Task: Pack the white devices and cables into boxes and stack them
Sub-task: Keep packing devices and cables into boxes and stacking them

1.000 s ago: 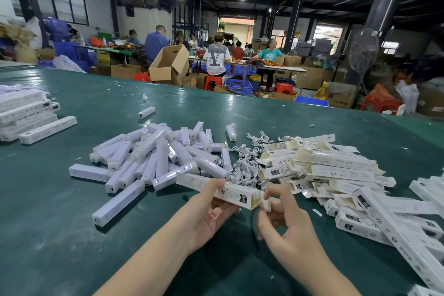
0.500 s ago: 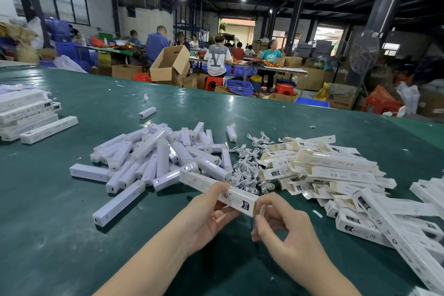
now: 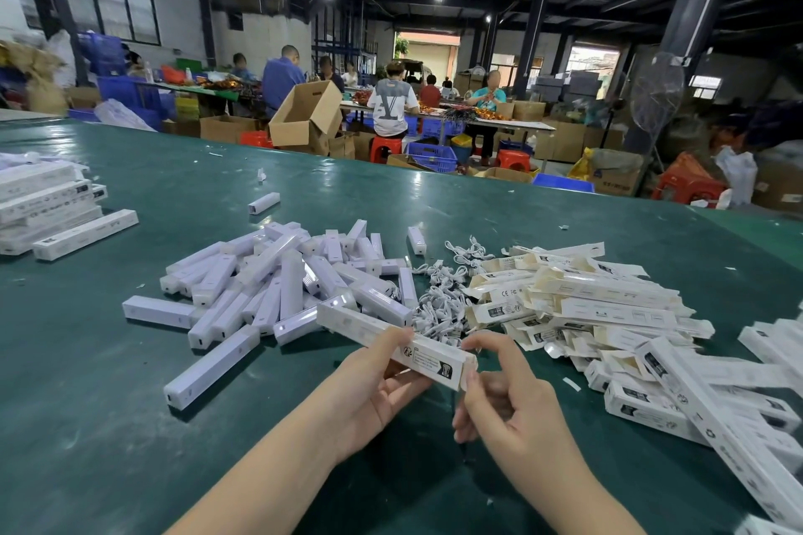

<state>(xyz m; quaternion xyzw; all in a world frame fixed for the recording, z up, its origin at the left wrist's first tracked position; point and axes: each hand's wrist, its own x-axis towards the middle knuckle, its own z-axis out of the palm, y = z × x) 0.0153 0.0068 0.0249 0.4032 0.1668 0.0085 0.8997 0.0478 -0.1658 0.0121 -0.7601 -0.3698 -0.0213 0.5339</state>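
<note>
Two hands share one box [image 3: 397,348]: the left hand [image 3: 373,393] curls its thumb and fingers round the box near its printed end, and the right hand [image 3: 506,408] pinches the end flap [image 3: 467,378] with thumb and forefinger, other fingers loosely curled. The box hangs just above the desk [image 3: 87,426], tilted, its far end pointing toward the devices [image 3: 278,287]. Whether a device and cable are already inside cannot be seen.

Judging by the flap grip, the step in hand is closing the box's near end. The next move likely calls for tucking the flap fully in while the left hand holds the box steady, then carrying it over to the stack [image 3: 48,204], which lies well left of the box, at the desk's edge.

Beyond the box sit the loose devices, heaped slightly to its left. Just behind the box lie the coiled cables [image 3: 439,304]. Right of the box spreads a pile of flat, unfilled boxes [image 3: 599,300], so much packing seems to remain.
</note>
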